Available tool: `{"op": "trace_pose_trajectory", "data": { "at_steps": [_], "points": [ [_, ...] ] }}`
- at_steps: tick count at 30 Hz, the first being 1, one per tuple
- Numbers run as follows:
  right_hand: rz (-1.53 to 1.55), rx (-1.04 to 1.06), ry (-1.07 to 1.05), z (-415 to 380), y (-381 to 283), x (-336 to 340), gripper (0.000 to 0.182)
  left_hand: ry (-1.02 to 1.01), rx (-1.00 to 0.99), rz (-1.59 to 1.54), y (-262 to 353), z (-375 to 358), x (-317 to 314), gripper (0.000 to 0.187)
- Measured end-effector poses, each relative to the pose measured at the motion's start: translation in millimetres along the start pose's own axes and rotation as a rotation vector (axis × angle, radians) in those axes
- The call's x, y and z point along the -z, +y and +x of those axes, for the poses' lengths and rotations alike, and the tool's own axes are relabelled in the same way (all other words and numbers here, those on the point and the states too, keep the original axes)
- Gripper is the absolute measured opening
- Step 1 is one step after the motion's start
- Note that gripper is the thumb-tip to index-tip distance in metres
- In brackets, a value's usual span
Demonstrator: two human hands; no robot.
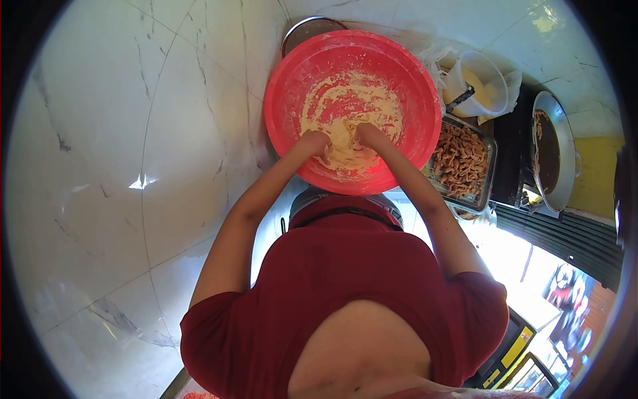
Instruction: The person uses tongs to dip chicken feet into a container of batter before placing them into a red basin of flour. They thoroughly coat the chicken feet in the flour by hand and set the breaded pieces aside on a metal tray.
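A wide red plastic basin [415, 80] stands in front of me, its inside dusted and smeared with pale flour [345, 136]. Both of my hands are down in this basin, over the flour heaped at its near middle. My left hand [318, 143] is on the left of the heap, fingers curled down into it. A short gap away, my right hand [366, 135] is bent inward with its fingers closed in the flour. Whatever the fingers hold is hidden by flour and by the hands themselves.
Right of the basin is a glass tray [492, 166] heaped with brown fried strips [460, 159]. Behind it stands a white plastic tub [488, 73] with a dark handle in it. Farther right, a large metal pan [566, 153] holds dark oil. Marbled tiles [100, 166] cover the left side.
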State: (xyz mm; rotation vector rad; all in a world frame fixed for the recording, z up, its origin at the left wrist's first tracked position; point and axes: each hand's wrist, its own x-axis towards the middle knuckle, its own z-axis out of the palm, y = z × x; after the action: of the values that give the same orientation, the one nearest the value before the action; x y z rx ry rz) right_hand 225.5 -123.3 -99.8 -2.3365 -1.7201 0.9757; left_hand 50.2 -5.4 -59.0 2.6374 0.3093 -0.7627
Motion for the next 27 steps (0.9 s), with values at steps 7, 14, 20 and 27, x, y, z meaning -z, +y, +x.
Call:
{"op": "trace_pose_trajectory", "data": {
  "at_steps": [7,14,20,27],
  "points": [
    [-0.158,0.08,-0.108,-14,-19,-8,0.022,0.135,0.018,0.234,11,16,-22,0.04],
    [-0.174,0.187,-0.031,-3,-6,-33,0.025,0.045,-0.127,0.304,3,29,-28,0.034],
    [0.101,0.301,-0.328,11,11,-8,0.029,-0.114,0.035,0.179,0,6,-6,0.031],
    [0.565,0.142,-0.228,37,11,45,0.033,0.461,0.4,0.253,-21,-51,53,0.025]
  ]
}}
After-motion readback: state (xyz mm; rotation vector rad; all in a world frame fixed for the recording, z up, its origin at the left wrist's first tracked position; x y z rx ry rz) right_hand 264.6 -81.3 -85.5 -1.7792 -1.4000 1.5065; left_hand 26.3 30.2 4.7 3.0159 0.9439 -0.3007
